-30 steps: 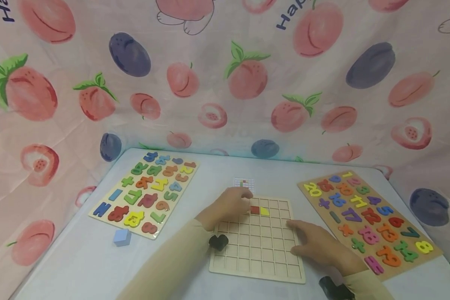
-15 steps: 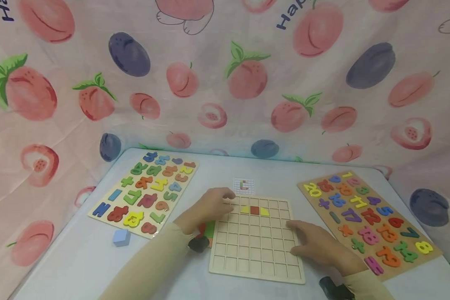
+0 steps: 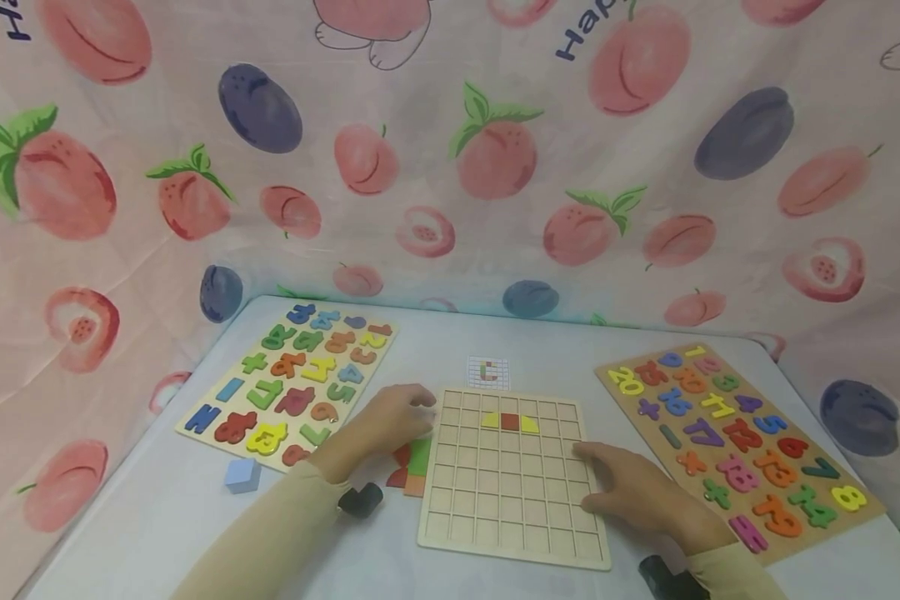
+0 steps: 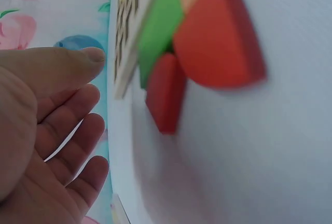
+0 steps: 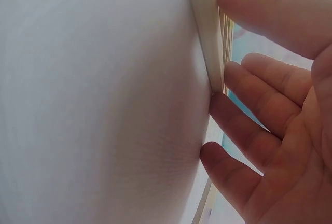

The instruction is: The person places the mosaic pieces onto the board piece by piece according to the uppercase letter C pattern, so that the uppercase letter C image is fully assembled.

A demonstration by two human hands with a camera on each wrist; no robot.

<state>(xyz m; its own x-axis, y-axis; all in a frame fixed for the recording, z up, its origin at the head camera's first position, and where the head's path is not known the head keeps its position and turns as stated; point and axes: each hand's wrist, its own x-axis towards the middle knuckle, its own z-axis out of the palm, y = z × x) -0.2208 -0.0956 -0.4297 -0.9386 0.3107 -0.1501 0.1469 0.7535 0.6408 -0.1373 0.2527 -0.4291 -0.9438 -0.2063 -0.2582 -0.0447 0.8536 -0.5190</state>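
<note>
And the left hand is at lower centre, fingers loose, gripping nothing, near the green block beside the board. Lower right, the right hand, fingers spread, just touches the board's edge; up in its cells, a red square sits between yellow pieces.

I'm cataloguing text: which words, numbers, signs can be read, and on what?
"Ha", cut off: backdrop, upper left.
"Hap", cut off: backdrop, top.
"1" to "20", "+", "−", "×": right board; two signs unclear.
"1" to "7": left board; rest unclear.
Card: any print too small.
</note>
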